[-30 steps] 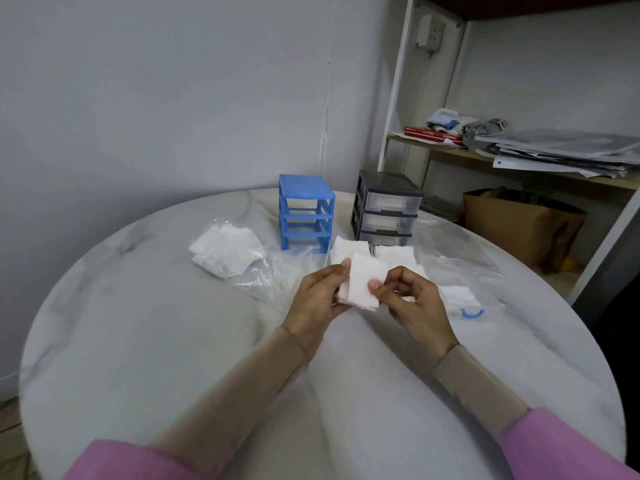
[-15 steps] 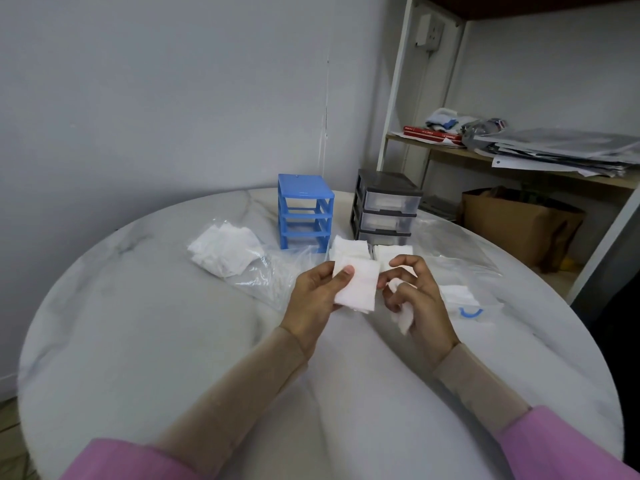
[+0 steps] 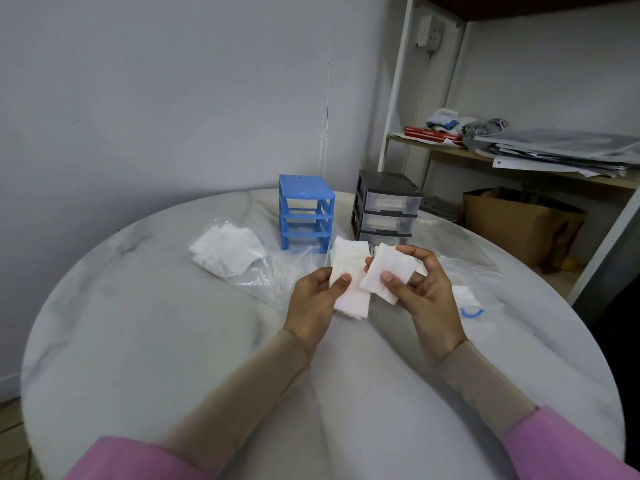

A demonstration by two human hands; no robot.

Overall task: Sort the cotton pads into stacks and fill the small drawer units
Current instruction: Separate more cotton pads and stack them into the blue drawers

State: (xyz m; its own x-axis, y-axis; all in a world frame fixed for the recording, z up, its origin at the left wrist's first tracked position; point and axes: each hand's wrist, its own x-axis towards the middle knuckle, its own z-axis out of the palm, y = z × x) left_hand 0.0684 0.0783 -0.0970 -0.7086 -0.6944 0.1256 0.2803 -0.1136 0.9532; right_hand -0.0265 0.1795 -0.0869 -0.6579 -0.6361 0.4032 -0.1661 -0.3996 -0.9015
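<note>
Right hand now raised, pinching single pad; left hand still grips pad stack.

1 head view, facing forward and down, close over table

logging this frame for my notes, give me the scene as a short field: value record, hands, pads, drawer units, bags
left hand: pinches a small stack of cotton pads
right hand: pinches a single cotton pad
blue drawer unit: on the table, its slots show no drawers
grey drawer unit: right of the blue one, clear drawers shut
loose pads: heaped on a clear plastic bag, left of the hands
surface: round marble table
</note>
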